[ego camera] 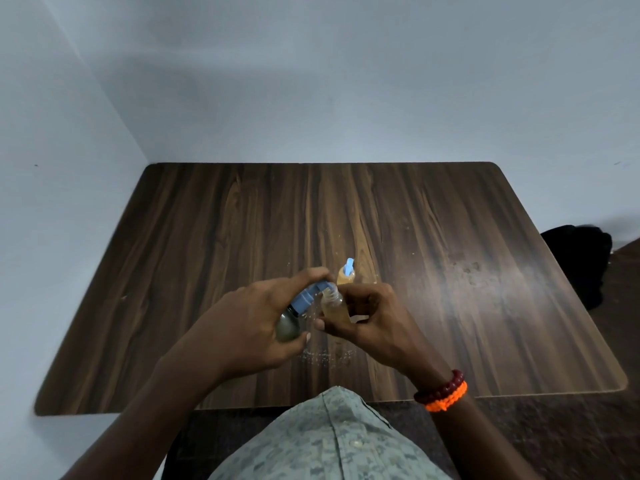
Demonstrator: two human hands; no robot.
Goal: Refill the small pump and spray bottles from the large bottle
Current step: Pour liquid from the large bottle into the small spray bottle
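My left hand point(252, 320) grips the large bottle point(289, 327), a dark greenish one with a blue pump head point(306, 297). It is tilted so the blue nozzle meets the open neck of a small clear bottle point(332, 304) holding amber liquid. My right hand point(367, 318) holds that small bottle upright just above the table. Behind both hands a second small bottle point(345, 274) with amber liquid and a light blue pump top stands on the table.
The dark wood-grain table point(450, 271) has spilled droplets point(325, 355) near its front edge, below my hands. Pale walls close in at the back and left. A black object point(578, 261) lies beyond the table's right edge.
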